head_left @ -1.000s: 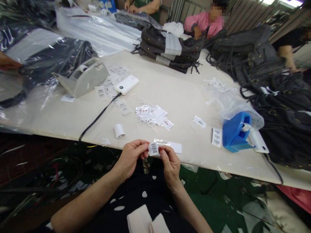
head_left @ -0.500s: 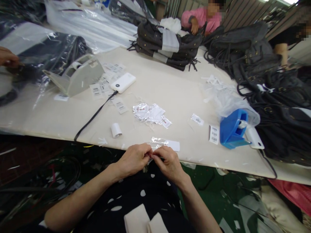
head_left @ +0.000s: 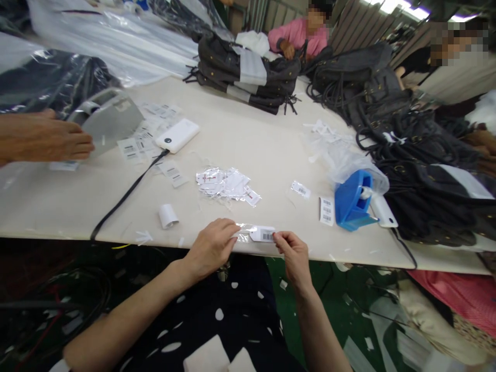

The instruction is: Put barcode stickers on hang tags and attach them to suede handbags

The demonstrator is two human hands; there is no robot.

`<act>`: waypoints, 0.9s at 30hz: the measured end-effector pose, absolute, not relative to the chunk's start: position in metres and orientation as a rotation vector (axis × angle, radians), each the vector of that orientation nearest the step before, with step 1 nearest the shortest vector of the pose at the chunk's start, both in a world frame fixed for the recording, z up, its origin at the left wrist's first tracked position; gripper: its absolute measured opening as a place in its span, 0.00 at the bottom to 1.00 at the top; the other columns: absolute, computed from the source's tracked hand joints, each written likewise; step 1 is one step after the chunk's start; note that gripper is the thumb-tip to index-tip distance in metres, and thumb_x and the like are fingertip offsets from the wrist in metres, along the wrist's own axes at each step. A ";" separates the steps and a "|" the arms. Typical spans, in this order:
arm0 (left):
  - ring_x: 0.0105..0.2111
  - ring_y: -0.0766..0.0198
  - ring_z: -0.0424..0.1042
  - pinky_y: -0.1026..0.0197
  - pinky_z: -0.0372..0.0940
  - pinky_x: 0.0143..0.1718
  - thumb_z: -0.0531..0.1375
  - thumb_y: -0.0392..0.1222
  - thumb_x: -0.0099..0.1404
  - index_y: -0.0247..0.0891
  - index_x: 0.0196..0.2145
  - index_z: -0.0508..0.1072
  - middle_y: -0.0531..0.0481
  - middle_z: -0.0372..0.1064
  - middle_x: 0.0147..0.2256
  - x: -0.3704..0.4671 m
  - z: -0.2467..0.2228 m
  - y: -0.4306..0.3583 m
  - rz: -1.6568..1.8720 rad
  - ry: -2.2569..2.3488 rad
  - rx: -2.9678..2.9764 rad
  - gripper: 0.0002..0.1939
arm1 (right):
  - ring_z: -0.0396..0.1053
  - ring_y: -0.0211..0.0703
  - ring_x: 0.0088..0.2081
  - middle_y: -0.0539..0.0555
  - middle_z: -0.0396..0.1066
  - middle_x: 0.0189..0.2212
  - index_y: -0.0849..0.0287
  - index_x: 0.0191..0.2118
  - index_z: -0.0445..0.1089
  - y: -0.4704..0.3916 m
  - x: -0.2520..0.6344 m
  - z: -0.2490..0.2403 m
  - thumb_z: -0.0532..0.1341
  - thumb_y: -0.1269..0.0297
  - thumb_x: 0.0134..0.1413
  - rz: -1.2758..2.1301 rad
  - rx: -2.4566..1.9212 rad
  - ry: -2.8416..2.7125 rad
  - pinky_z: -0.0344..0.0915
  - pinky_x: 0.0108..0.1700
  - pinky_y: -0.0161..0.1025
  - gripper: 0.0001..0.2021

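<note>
At the table's front edge, my right hand (head_left: 293,253) pinches the right end of a white hang tag (head_left: 262,234) printed with a barcode. My left hand (head_left: 217,242) has its fingers closed at the left end of a small clear plastic sleeve (head_left: 244,237), which lies at the tag's left side. How far the two overlap is hard to see through the shine. Just beyond my hands lies a pile of tags in clear sleeves (head_left: 227,183). To its right is a single barcode tag (head_left: 300,189) with a string.
A blue tape dispenser (head_left: 351,201) and barcode stickers (head_left: 326,211) stand right. Left are a grey dispenser (head_left: 112,124), a white power bank (head_left: 178,135) with a black cable, and a co-worker's hand (head_left: 46,137). Black bags (head_left: 248,72) are stacked at the back.
My hands have moved apart, the right one going right with the tag, whose barcode now shows. A co-worker's hand has come in from the left to the grey dispenser. The view has shifted.
</note>
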State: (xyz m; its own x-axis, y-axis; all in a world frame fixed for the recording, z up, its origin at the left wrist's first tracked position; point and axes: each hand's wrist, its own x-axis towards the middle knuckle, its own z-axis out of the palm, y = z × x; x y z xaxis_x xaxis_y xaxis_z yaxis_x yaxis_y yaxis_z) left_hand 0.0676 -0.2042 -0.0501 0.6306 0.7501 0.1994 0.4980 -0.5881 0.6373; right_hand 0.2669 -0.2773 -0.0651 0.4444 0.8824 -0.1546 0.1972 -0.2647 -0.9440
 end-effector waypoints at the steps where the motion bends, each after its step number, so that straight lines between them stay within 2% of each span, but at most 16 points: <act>1: 0.41 0.59 0.66 0.55 0.63 0.43 0.50 0.31 0.61 0.34 0.40 0.70 0.43 0.69 0.41 0.074 -0.057 -0.204 0.688 0.857 2.416 0.12 | 0.55 0.34 0.22 0.47 0.60 0.19 0.61 0.26 0.67 -0.277 0.274 -0.070 0.60 0.55 0.47 0.871 -1.738 -0.844 0.53 0.26 0.33 0.13; 5: 0.47 0.54 0.63 0.52 0.63 0.44 0.50 0.28 0.60 0.31 0.44 0.68 0.40 0.67 0.46 0.098 -0.089 -0.206 0.684 0.505 2.697 0.15 | 0.52 0.32 0.20 0.45 0.58 0.17 0.62 0.25 0.67 -0.275 0.285 -0.089 0.62 0.54 0.44 0.935 -1.724 -0.719 0.49 0.23 0.32 0.14; 10: 0.46 0.55 0.64 0.53 0.63 0.45 0.49 0.28 0.60 0.31 0.43 0.68 0.40 0.68 0.44 0.103 -0.115 -0.203 0.674 0.449 2.751 0.14 | 0.52 0.32 0.20 0.46 0.60 0.18 0.62 0.24 0.67 -0.269 0.278 -0.099 0.61 0.54 0.43 0.955 -1.744 -0.747 0.50 0.23 0.32 0.14; 27: 0.48 0.56 0.63 0.53 0.62 0.49 0.50 0.29 0.60 0.33 0.45 0.66 0.41 0.67 0.45 0.102 -0.119 -0.204 0.714 0.492 2.647 0.16 | 0.56 0.34 0.21 0.48 0.62 0.17 0.61 0.23 0.68 -0.265 0.275 -0.100 0.59 0.53 0.44 0.878 -1.900 -0.887 0.53 0.23 0.32 0.15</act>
State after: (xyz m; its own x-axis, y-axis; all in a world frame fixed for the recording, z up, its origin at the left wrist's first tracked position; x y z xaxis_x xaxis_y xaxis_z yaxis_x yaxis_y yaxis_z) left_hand 0.1020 -0.2044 -0.1191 0.8122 0.4145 0.4106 0.2354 -0.8767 0.4194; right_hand 0.2746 -0.2645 -0.1004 0.5039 0.8316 -0.2336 0.2422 -0.3956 -0.8859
